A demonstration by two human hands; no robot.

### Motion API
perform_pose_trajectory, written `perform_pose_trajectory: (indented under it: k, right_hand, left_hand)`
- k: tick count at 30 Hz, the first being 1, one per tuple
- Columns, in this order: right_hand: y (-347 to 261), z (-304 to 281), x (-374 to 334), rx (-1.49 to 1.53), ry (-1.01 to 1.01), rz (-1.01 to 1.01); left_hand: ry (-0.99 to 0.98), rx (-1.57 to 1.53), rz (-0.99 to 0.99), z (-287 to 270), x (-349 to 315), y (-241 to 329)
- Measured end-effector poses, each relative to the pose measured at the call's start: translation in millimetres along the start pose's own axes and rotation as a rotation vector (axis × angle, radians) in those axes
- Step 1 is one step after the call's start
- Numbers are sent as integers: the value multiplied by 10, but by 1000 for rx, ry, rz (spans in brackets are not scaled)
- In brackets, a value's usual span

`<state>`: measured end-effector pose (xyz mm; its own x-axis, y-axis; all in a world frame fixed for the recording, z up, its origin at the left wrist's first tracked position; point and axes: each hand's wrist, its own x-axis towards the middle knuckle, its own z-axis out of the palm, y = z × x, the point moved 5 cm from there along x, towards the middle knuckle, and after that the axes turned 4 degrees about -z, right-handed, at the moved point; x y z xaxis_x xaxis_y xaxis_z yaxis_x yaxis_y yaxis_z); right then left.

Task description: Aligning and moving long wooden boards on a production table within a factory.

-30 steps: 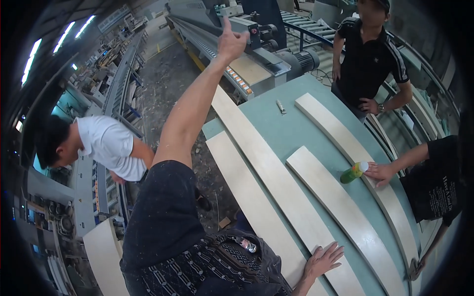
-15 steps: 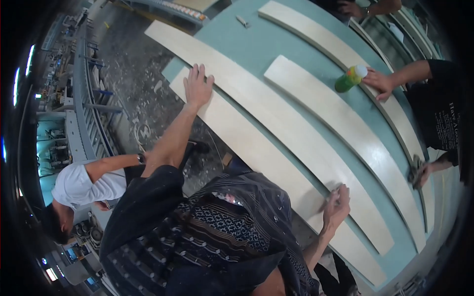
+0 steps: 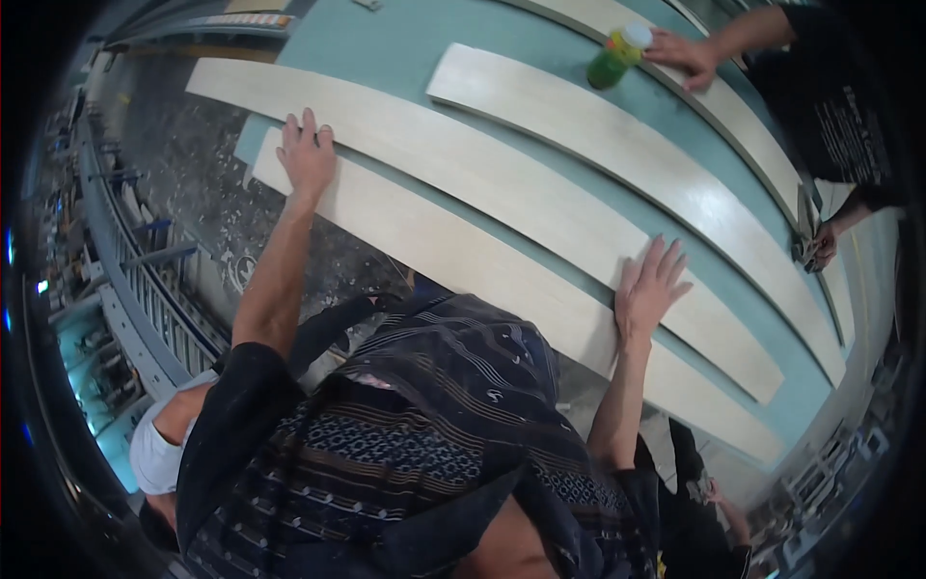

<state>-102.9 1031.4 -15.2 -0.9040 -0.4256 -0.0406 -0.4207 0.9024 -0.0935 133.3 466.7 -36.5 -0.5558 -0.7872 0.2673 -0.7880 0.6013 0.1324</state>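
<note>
The left hand point(image 3: 309, 166), fingers spread apart, reaches from the left end of the nearest long pale wooden board point(image 3: 463, 259) onto the second long pale wooden board point(image 3: 463, 159). The right hand point(image 3: 648, 297), fingers also apart, lies palm down across the gap between them. Both boards lie on the pale green flat surface point(image 3: 338, 41). Farther off, a co-worker's hand point(image 3: 687, 60) rests beside a green bottle with a white cap point(image 3: 610, 68).

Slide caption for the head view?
Left hand and right hand open on pale boards over a teal table, a co-worker's hand beside a bottle.
</note>
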Motion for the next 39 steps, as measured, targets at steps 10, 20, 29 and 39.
perform_pose_trajectory:
  k: [10, 20, 29, 39]
  right_hand:
    - [140, -70, -743, 329, 47, -63]
    - [604, 16, -1375, 290, 229, 109]
    - [671, 117, -1452, 256, 385, 190]
    - [286, 101, -1550, 338, 328, 139]
  left_hand:
    - [-338, -84, 582, -328, -764, 1363]
    - [-618, -242, 748, -610, -1550, 1404]
    - [-438, -205, 810, -495, -1574, 1347]
    - [-456, -232, 847, -545, -1651, 1442]
